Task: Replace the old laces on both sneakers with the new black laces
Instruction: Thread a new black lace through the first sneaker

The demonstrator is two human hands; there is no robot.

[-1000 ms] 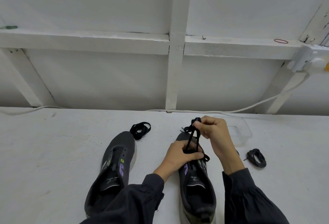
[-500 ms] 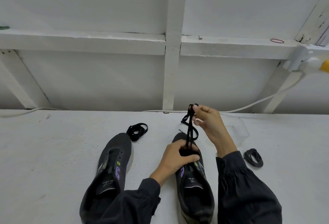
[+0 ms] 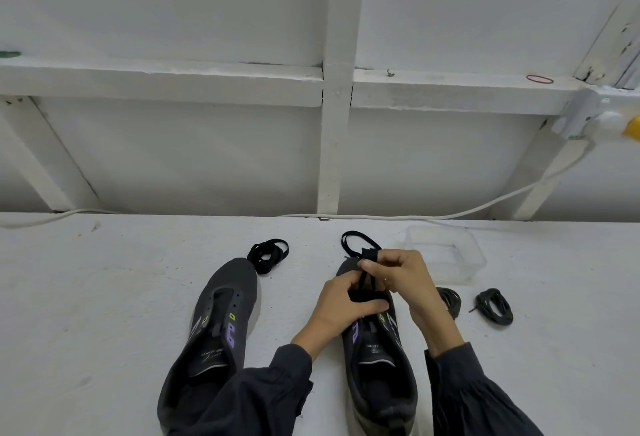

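Presently my left hand and right hand both pinch the black lace at the toe-end eyelets of the right sneaker, lacing barely begun; the left sneaker stands unlaced, a coiled lace beside its toe.

Showed matt dark-grey cloth on the left sneaker and right sneaker, flat woven black lace, a clear smooth plastic tub far right, rough white-painted table.

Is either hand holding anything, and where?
Both hold one black lace over the right sneaker: right hand pinches it just below its free loop, left hand grips it lower, at the shoe.
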